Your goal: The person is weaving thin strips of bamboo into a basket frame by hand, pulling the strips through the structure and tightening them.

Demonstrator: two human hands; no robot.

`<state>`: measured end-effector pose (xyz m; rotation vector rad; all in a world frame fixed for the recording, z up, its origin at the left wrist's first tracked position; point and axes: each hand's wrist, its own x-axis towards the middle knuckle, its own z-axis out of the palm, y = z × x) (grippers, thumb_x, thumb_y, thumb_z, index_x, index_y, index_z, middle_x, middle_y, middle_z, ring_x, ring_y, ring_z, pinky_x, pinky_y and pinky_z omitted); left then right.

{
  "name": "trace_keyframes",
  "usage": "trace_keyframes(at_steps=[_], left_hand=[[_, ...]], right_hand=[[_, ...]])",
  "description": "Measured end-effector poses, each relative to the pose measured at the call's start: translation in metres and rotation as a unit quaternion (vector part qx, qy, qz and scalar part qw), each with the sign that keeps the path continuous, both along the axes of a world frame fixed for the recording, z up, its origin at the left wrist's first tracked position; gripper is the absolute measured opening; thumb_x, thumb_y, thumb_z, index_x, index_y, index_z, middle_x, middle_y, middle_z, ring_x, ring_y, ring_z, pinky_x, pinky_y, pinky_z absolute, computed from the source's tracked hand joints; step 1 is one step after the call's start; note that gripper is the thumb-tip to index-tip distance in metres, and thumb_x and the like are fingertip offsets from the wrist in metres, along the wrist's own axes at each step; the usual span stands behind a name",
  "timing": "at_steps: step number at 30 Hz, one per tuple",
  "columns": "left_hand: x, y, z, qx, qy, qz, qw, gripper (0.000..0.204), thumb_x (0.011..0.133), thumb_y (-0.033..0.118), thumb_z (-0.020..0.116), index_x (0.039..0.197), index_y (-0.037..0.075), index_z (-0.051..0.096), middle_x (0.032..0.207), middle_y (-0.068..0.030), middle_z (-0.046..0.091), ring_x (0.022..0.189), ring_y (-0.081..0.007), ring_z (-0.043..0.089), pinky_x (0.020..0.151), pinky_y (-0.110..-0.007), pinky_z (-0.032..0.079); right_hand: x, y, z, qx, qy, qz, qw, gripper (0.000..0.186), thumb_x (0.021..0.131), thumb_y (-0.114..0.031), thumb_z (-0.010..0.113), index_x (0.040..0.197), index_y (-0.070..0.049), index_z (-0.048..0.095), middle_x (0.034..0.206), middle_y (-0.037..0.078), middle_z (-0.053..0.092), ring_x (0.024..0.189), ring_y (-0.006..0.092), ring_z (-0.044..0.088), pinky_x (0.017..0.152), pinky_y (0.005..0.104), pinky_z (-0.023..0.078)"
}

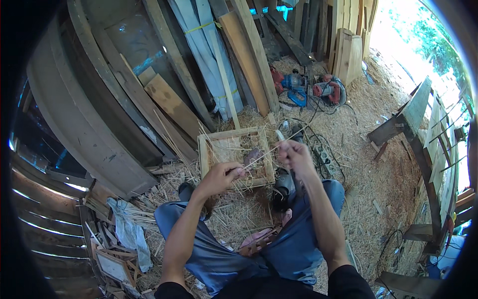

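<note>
L hand (217,179) pinches thin strip (259,159) near-left, R hand (297,158) closed on it far-right; axis diag. btwn, over wooden frame (203,155).

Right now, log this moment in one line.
left hand: pinches thin strip; right hand: holds same strip; below: wooden frame; floor: wood shavings

Over my feed I see a woodworking workshop: boards (172,102) lean from ten to twelve o'clock, corded power tools (328,90) sit between one and two, and wood shavings (366,167) lie thick toward three.
</note>
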<state>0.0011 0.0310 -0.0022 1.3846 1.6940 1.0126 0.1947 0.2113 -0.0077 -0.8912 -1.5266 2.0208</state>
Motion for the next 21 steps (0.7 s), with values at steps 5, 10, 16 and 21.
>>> trace_keyframes(at_steps=[5, 10, 16, 21], left_hand=[[-0.015, -0.019, 0.000, -0.029, -0.018, -0.020, 0.999, 0.017, 0.094, 0.012, 0.053, 0.089, -0.003, 0.061, 0.076, -0.0008, 0.059, 0.071, -0.0104, 0.053, 0.067, -0.028, 0.044], [-0.009, -0.020, -0.012, -0.021, 0.042, 0.038, 0.998, 0.016, 0.093, 0.013, 0.055, 0.092, -0.001, 0.062, 0.078, -0.0069, 0.065, 0.066, -0.0161, 0.057, 0.065, -0.031, 0.045], [0.018, 0.004, -0.016, 0.071, 0.100, 0.048, 0.991, 0.015, 0.091, 0.014, 0.057, 0.097, 0.001, 0.063, 0.075, -0.0167, 0.063, 0.065, -0.0249, 0.061, 0.064, -0.034, 0.046], [0.012, 0.002, -0.011, 0.072, 0.109, 0.050, 0.990, 0.017, 0.091, 0.013, 0.058, 0.099, 0.000, 0.064, 0.078, -0.0138, 0.067, 0.067, -0.0256, 0.062, 0.066, -0.033, 0.047]], right_hand=[[0.033, 0.036, 0.000, -0.016, 0.042, -0.056, 0.997, 0.028, 0.098, -0.026, 0.053, 0.103, 0.000, 0.060, 0.066, -0.006, 0.043, 0.048, 0.0016, 0.033, 0.041, 0.0177, 0.027], [0.019, 0.005, 0.004, 0.050, -0.006, -0.027, 0.998, 0.028, 0.098, -0.025, 0.052, 0.105, 0.001, 0.060, 0.067, -0.006, 0.045, 0.048, 0.0015, 0.034, 0.041, 0.0171, 0.027], [-0.024, -0.044, -0.015, -0.021, 0.065, 0.101, 0.993, 0.028, 0.099, -0.022, 0.050, 0.109, 0.002, 0.061, 0.067, -0.004, 0.049, 0.047, 0.0031, 0.036, 0.042, 0.0176, 0.029], [-0.011, -0.014, -0.011, -0.028, 0.028, 0.059, 0.998, 0.025, 0.099, -0.021, 0.052, 0.103, 0.000, 0.065, 0.068, -0.004, 0.051, 0.050, 0.0018, 0.040, 0.042, 0.0181, 0.030]])
